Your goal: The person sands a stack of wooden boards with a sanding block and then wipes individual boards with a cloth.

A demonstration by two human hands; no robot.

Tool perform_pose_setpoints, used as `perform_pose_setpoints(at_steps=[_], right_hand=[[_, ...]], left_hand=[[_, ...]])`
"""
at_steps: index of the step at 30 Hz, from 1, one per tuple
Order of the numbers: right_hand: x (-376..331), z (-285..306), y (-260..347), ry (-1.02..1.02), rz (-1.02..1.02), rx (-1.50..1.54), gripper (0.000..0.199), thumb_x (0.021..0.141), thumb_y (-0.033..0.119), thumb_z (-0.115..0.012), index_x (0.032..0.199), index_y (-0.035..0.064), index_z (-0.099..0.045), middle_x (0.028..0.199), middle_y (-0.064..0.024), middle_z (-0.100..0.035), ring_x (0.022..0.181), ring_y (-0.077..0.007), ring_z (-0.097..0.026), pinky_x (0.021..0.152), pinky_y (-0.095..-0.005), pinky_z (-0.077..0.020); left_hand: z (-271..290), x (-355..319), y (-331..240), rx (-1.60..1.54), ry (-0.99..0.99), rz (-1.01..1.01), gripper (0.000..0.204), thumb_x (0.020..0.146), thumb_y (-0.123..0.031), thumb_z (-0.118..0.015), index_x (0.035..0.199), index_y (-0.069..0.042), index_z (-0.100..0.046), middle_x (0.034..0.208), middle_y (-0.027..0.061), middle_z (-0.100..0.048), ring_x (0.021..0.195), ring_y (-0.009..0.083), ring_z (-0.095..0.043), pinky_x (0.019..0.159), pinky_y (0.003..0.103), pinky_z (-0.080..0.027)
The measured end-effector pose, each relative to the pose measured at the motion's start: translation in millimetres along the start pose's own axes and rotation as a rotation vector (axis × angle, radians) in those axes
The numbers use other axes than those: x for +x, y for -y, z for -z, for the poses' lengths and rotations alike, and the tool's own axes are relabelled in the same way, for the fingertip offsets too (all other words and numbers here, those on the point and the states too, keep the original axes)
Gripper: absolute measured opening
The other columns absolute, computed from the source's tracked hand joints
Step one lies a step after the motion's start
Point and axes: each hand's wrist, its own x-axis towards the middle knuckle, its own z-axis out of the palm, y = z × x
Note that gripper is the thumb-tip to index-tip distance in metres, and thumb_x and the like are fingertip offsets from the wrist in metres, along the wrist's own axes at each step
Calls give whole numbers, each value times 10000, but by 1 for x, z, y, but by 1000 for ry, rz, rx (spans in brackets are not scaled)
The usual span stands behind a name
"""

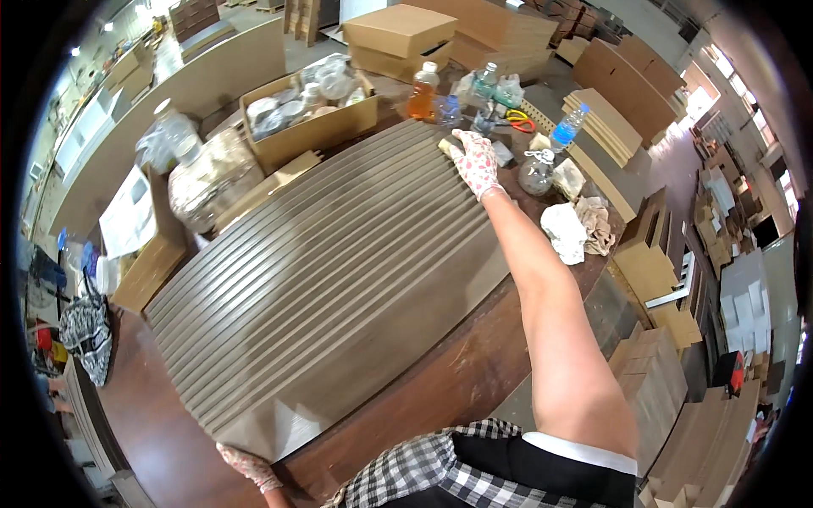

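Note:
A large grey-brown grooved panel [330, 262] lies slanted across the brown table [474, 356], its ridges running lengthwise. My right arm reaches to the panel's far right end. There my right hand [477, 165], in a white glove with a red pattern, is closed on a small beige block [446, 147] pressed to the ridged surface. The block's exact kind is unclear. At the panel's near left corner is my left hand [249, 467], gloved alike, with its fingers against the edge and partly hidden.
Beyond the panel stand an open carton [313, 135] of wrapped items and an orange liquid bottle [423, 91]. To the right are orange-handled scissors [520, 121], a blue liquid bottle [569, 127], a round jar [536, 173] and crumpled cloths [566, 232]. A plastic-wrapped bundle [216, 179] sits left.

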Motion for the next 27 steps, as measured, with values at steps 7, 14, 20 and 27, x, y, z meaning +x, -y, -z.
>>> perform_pose_setpoints(at_steps=[7,14,20,27], right_hand=[[22,39,-94,-245,-60,113,324,760,228,-611,1041,70,-580,1032,-128,-584,982,-287,-531,879,-375,-397],[-5,109,-235,-246,-421,-143,415,725,350,-661,1026,73,-586,1027,-139,-591,974,-287,-542,870,-382,-401],[-46,77,-271,-50,-450,-188,377,718,322,-660,1018,107,-583,1041,-122,-590,971,-298,-543,865,-388,-407],[-73,129,-190,-162,-167,-105,429,785,301,-579,1149,83,-518,1194,-123,-490,1080,-277,-463,929,-398,-350]], left_hand=[[42,18,107,329,-33,-178,444,918,-225,-275,1219,80,-395,1218,218,-449,1132,315,-420,987,375,-309],[47,18,90,890,32,-181,450,843,-271,-419,1174,34,-427,1153,163,-501,1084,318,-455,949,402,-339],[80,30,91,1099,28,-234,478,779,-310,-543,1136,-4,-453,1098,116,-545,1043,320,-486,916,426,-365],[98,37,71,1462,37,-879,415,731,-245,-585,1041,21,-508,979,140,-565,925,313,-534,800,423,-424]])
